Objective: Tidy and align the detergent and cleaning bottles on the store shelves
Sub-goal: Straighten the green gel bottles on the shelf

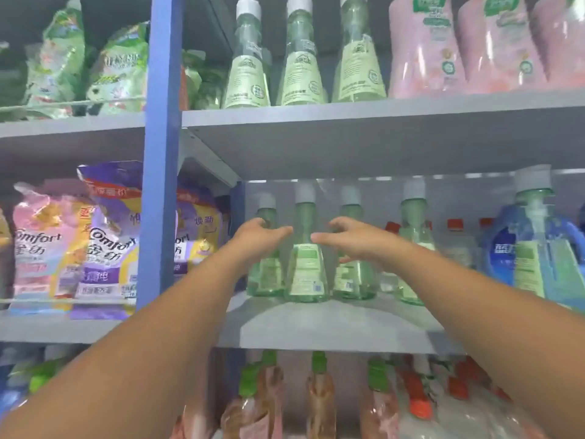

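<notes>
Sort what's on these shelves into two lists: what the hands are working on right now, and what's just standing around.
In the job:
left hand, at the leftmost green bottle
right hand, in front of the third green bottle
middle green bottle, between the hands

Standing around:
Comfort refill pouches
blue pump bottle
pink bottles, top shelf
green-capped bottles, bottom shelf

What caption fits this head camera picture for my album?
Left hand and right hand reach toward a clear green cone-shaped plastic bottle on the grey middle shelf.
</notes>
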`<state>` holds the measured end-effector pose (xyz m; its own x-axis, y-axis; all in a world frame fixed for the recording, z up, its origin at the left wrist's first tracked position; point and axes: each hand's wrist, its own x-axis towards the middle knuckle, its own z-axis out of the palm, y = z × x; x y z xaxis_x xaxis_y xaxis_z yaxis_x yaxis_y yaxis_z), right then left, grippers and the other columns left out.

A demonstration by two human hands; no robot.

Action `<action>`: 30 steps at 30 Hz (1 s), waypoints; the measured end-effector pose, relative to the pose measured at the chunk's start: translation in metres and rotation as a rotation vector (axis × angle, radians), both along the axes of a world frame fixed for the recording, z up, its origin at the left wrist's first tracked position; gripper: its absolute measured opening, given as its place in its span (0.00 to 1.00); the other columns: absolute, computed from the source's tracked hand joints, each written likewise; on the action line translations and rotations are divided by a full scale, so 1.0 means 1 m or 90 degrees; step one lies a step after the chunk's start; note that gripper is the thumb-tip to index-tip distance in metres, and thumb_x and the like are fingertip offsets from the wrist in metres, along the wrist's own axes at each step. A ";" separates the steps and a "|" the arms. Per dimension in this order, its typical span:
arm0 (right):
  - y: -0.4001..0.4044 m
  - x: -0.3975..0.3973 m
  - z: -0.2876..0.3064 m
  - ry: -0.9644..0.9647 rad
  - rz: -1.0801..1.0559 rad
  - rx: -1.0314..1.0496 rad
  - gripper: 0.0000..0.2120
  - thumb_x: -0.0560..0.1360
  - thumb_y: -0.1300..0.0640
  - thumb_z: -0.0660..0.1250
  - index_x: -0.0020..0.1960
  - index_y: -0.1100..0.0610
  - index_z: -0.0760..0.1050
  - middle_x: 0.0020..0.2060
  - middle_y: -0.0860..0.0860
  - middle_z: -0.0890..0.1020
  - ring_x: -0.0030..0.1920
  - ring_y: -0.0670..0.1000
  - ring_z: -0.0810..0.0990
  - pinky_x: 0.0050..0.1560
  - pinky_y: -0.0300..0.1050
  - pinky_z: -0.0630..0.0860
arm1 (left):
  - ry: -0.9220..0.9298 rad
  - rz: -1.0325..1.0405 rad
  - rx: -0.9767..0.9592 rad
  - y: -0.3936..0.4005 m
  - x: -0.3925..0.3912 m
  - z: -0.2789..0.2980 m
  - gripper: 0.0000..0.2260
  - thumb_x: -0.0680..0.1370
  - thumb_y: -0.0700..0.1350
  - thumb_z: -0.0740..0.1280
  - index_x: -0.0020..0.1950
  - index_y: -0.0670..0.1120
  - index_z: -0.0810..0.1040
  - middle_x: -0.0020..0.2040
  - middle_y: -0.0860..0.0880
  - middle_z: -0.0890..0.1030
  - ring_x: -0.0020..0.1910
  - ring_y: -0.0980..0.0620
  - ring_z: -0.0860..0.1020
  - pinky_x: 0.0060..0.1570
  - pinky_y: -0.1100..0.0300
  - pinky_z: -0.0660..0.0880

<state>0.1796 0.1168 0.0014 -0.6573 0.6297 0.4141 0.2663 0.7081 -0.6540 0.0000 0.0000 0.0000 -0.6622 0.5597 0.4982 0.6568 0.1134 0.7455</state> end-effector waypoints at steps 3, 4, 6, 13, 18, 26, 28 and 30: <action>0.007 -0.033 0.009 -0.037 -0.039 -0.012 0.43 0.70 0.33 0.73 0.77 0.53 0.64 0.71 0.50 0.75 0.58 0.52 0.83 0.61 0.52 0.80 | 0.007 0.012 -0.052 0.020 -0.026 0.009 0.26 0.75 0.60 0.71 0.65 0.43 0.76 0.56 0.46 0.80 0.47 0.48 0.80 0.46 0.54 0.78; 0.010 -0.041 0.010 -0.052 -0.054 -0.007 0.38 0.71 0.34 0.74 0.72 0.53 0.69 0.66 0.49 0.79 0.54 0.51 0.84 0.55 0.49 0.82 | 0.006 0.017 -0.055 0.026 -0.033 0.012 0.21 0.75 0.57 0.72 0.60 0.43 0.77 0.51 0.46 0.80 0.43 0.48 0.79 0.45 0.55 0.77; 0.016 -0.055 0.012 -0.078 -0.064 0.011 0.27 0.71 0.36 0.75 0.60 0.51 0.74 0.53 0.45 0.83 0.47 0.49 0.84 0.43 0.44 0.80 | 0.016 0.042 -0.051 0.036 -0.046 0.019 0.17 0.77 0.51 0.71 0.61 0.42 0.77 0.51 0.45 0.81 0.44 0.45 0.80 0.49 0.55 0.80; 0.032 -0.085 0.017 -0.154 -0.045 -0.056 0.30 0.76 0.44 0.75 0.70 0.60 0.73 0.67 0.56 0.80 0.58 0.61 0.84 0.61 0.60 0.81 | 0.088 0.070 -0.185 0.055 -0.068 0.024 0.18 0.86 0.44 0.59 0.73 0.36 0.70 0.71 0.37 0.73 0.69 0.40 0.75 0.66 0.54 0.72; 0.045 -0.106 0.033 -0.238 -0.107 -0.021 0.39 0.75 0.44 0.76 0.77 0.61 0.65 0.76 0.57 0.71 0.52 0.56 0.83 0.40 0.44 0.80 | 0.054 0.021 -0.232 0.068 -0.086 0.040 0.17 0.84 0.42 0.63 0.71 0.34 0.71 0.66 0.35 0.78 0.63 0.37 0.80 0.65 0.45 0.77; 0.069 -0.130 0.031 -0.213 -0.065 0.022 0.40 0.76 0.49 0.76 0.80 0.63 0.61 0.79 0.58 0.66 0.64 0.59 0.81 0.45 0.41 0.82 | 0.011 0.014 -0.163 0.081 -0.107 0.030 0.14 0.83 0.42 0.63 0.67 0.39 0.73 0.58 0.41 0.80 0.52 0.42 0.82 0.56 0.49 0.82; 0.075 -0.133 0.032 -0.172 -0.043 -0.038 0.39 0.78 0.54 0.75 0.81 0.62 0.59 0.80 0.60 0.64 0.71 0.62 0.75 0.60 0.49 0.81 | 0.006 0.014 -0.147 0.083 -0.112 0.030 0.13 0.82 0.42 0.65 0.66 0.40 0.74 0.52 0.45 0.79 0.47 0.47 0.80 0.51 0.53 0.83; 0.080 -0.137 0.034 -0.117 -0.053 -0.064 0.39 0.76 0.47 0.76 0.79 0.60 0.63 0.71 0.60 0.73 0.64 0.61 0.79 0.60 0.52 0.82 | 0.016 0.012 -0.158 0.083 -0.117 0.031 0.13 0.81 0.43 0.68 0.65 0.41 0.76 0.54 0.44 0.80 0.51 0.46 0.82 0.55 0.49 0.83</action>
